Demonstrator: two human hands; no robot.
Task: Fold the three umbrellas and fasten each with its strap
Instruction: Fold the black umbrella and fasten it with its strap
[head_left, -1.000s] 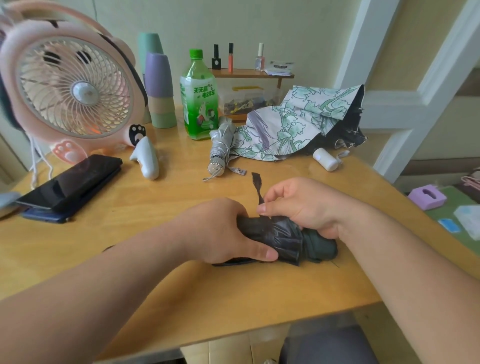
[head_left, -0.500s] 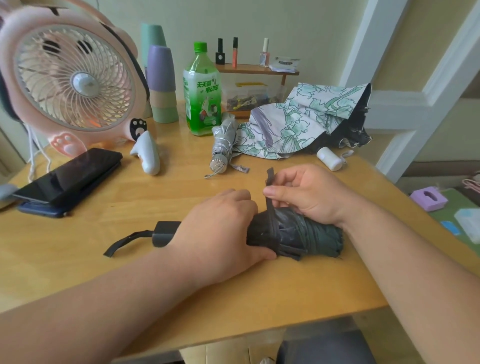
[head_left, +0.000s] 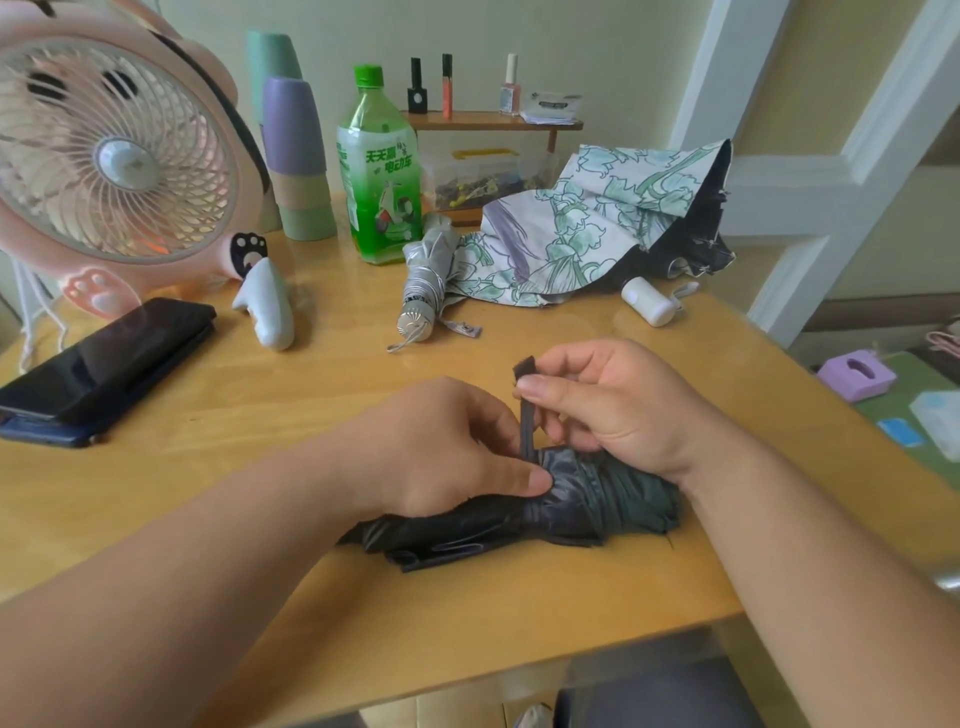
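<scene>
Head view: left hand (head_left: 441, 452) clamps the rolled dark umbrella (head_left: 597, 499) near the desk's (head_left: 234, 405) front edge, thumb pinning the folds, while right hand (head_left: 613, 410) pinches the strap (head_left: 527, 415), drawn upright. Risk, I'd say: ease that thumb and the folds spring loose, or the strap slips the pinch before it wraps. Front edge sits close, so a roll could drop it. Bare wood lies behind, toward the silver umbrella (head_left: 423, 280) and the floral umbrella (head_left: 582, 223), unfolded near the far right corner
</scene>
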